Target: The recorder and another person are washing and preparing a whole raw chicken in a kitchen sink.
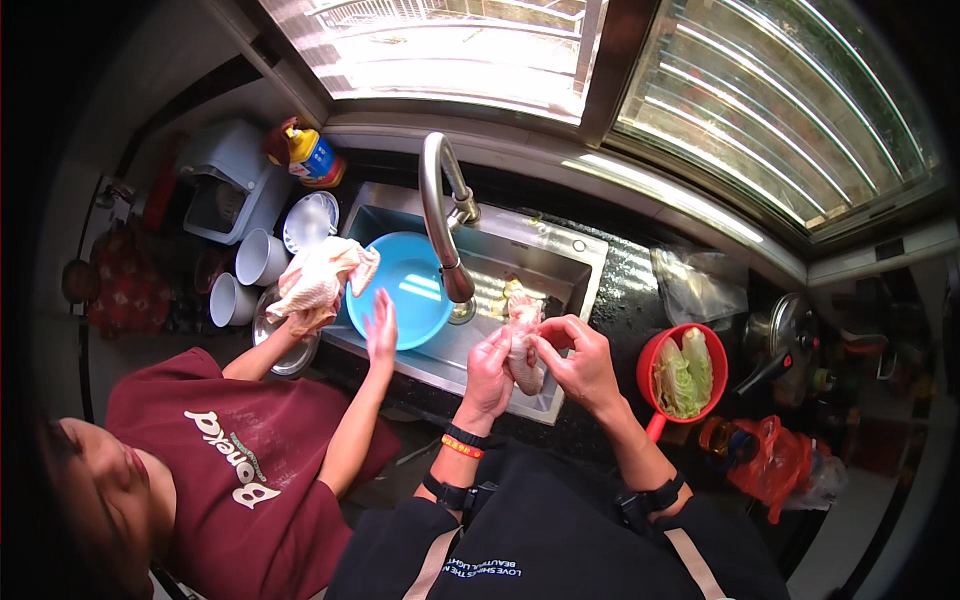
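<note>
Over the right part of a stainless steel sink [484, 259], my left hand [489, 371] grips a piece of raw poultry [526, 364] with pale, bumpy skin. My right hand [577, 360] touches the same piece from the other side, thumb and fingertips pinched at its skin. Behind my hands, pale and yellowish scraps [512, 289] lie in the basin. A blue plastic basin [409, 300] of what looks like water sits in the sink's left part, beneath the curved metal faucet [435, 187].
At the left, another person [247, 442] holds a raw plucked bird [319, 277] near white cups [261, 257] and a steel bowl [300, 356]. A red pan [724, 367] with cabbage, a clear plastic bag [697, 285] and a lidded pot [791, 322] stand at the right.
</note>
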The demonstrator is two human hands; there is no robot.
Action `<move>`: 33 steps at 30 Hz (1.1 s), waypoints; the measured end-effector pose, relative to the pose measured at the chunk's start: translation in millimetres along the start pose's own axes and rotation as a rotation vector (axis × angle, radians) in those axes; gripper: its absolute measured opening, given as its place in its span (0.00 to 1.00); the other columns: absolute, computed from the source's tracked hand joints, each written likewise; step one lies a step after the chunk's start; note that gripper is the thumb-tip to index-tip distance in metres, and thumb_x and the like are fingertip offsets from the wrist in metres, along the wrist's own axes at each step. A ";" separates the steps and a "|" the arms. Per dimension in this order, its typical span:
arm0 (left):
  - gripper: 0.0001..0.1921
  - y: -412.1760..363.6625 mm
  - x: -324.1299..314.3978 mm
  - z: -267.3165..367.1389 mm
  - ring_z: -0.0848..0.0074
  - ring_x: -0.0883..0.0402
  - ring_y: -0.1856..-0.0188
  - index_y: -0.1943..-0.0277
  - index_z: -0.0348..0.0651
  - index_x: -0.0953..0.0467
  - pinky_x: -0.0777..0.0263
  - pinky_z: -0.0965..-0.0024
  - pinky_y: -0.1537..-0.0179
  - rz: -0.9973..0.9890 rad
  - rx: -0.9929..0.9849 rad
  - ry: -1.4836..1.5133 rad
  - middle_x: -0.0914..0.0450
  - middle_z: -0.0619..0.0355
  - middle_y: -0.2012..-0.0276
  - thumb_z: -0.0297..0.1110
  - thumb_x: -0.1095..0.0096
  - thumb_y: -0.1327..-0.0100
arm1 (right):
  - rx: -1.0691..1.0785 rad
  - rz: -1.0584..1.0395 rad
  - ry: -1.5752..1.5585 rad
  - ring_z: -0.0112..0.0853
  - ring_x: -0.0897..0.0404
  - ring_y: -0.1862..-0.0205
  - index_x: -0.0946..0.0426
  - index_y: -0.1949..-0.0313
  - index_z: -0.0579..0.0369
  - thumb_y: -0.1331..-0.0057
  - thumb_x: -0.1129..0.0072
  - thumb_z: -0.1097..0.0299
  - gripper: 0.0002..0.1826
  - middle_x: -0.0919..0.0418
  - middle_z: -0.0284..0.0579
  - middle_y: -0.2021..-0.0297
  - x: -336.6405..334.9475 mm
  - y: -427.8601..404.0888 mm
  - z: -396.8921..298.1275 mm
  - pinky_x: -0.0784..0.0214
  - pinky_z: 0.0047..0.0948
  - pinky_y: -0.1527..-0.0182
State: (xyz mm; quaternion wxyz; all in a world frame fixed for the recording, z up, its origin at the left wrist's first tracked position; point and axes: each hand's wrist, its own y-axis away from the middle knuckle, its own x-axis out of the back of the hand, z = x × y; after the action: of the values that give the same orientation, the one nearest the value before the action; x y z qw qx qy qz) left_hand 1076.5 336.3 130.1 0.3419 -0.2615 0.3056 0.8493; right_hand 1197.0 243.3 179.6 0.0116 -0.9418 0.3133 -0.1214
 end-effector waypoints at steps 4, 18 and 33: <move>0.15 5.1 -17.2 -0.7 0.83 0.25 0.63 0.47 0.30 0.25 0.30 0.79 0.60 0.073 -0.142 -0.258 0.21 0.61 0.63 0.35 0.52 0.22 | -0.094 0.034 0.022 0.23 0.18 0.69 0.19 0.60 0.63 0.37 0.32 0.74 0.08 0.16 0.42 0.69 2.6 3.8 4.0 0.25 0.22 0.65; 0.22 3.0 -9.5 -17.0 0.93 0.38 0.73 0.32 0.33 0.33 0.42 0.85 0.74 0.072 -0.330 -0.762 0.26 0.71 0.67 0.35 0.48 0.23 | 0.204 0.124 0.250 0.42 0.17 0.70 0.20 0.62 0.64 0.40 0.35 0.76 0.07 0.19 0.50 0.70 11.1 0.3 16.0 0.23 0.33 0.67; 0.21 24.7 -39.2 4.5 0.88 0.28 0.63 0.33 0.31 0.33 0.32 0.84 0.62 0.133 -0.259 -0.672 0.22 0.65 0.57 0.34 0.49 0.23 | 0.205 0.117 0.156 0.38 0.18 0.74 0.19 0.67 0.63 0.41 0.37 0.78 0.03 0.19 0.49 0.72 15.6 -6.8 4.2 0.25 0.31 0.69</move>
State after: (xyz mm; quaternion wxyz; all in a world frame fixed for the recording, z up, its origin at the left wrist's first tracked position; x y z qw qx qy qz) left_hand 1081.8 308.6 167.1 0.3315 0.0114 0.0825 0.9398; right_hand 1214.1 239.3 179.7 0.0905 -0.9035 0.3535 -0.2250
